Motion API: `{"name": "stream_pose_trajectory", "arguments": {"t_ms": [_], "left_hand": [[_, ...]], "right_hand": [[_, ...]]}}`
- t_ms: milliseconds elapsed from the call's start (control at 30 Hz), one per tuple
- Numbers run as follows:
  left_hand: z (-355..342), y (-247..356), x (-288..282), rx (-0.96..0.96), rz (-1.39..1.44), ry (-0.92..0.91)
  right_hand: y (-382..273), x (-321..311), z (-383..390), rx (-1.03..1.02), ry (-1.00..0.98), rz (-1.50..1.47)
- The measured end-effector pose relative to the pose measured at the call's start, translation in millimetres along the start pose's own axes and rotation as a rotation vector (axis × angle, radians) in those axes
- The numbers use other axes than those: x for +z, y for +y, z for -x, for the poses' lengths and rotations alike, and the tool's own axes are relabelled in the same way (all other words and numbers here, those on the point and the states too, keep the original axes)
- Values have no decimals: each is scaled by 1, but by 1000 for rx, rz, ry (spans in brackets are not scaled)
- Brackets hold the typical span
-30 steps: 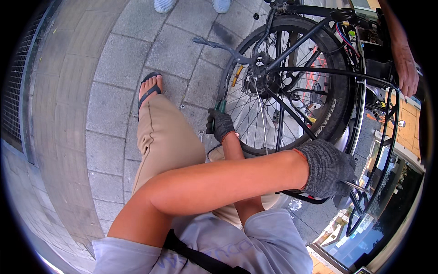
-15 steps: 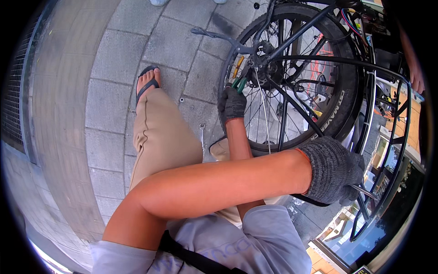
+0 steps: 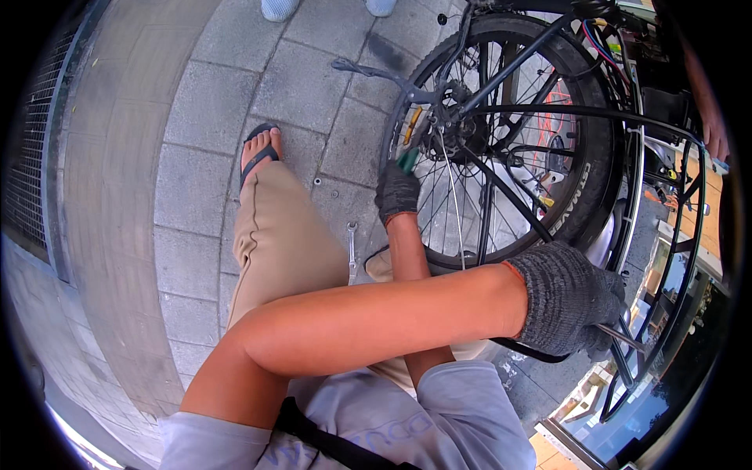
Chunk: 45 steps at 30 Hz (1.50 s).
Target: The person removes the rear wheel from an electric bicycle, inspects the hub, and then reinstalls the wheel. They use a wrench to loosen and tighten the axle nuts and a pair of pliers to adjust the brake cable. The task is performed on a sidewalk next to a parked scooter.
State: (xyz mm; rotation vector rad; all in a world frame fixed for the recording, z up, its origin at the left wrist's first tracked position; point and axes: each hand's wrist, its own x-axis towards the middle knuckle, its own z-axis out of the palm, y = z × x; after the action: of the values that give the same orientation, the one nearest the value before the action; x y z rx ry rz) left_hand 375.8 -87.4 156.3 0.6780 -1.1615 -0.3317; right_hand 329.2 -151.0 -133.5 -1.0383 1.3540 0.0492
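My left hand (image 3: 568,301), in a dark grey knit glove, reaches across to the right beside the black rack frame (image 3: 670,329). Its fingers close round a slim metal tool (image 3: 623,337) whose shaft sticks out; its kind is unclear. My right hand (image 3: 398,192), gloved alike, passes under my left forearm and grips green-handled pliers (image 3: 407,160). The pliers' jaws are hard to make out against the hub (image 3: 454,121) of the bicycle wheel (image 3: 595,168). A thin pale cable or rod (image 3: 454,196) runs from the hub down past the tyre.
A grey kickstand (image 3: 376,72) juts left from the hub, near a yellow-orange piece (image 3: 412,125). A wrench (image 3: 352,251) lies on the paving (image 3: 196,180) by my knee, with small round metal parts (image 3: 335,193) beyond. Another person's hand (image 3: 717,141) is at the far right.
My right hand and the pliers have drawn back slightly from the hub. My left hand keeps its hold near the rack. The whole view has shifted a little.
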Motion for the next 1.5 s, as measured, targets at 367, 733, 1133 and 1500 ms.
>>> {"name": "stream_pose_trajectory", "arguments": {"t_ms": [367,733,1133,1500], "left_hand": [[-5,1,4,-55,-95,-44],[2,-4,2,-6,-35,35],[-1,-6,-1,36,-13,11],[-2,0,-7,34,-10,0]], "right_hand": [[33,8,-11,27,106,163],[34,-4,-8,-277,54,-28],[78,-17,9,-162,110,123],[10,8,41,-178,157,31]]}}
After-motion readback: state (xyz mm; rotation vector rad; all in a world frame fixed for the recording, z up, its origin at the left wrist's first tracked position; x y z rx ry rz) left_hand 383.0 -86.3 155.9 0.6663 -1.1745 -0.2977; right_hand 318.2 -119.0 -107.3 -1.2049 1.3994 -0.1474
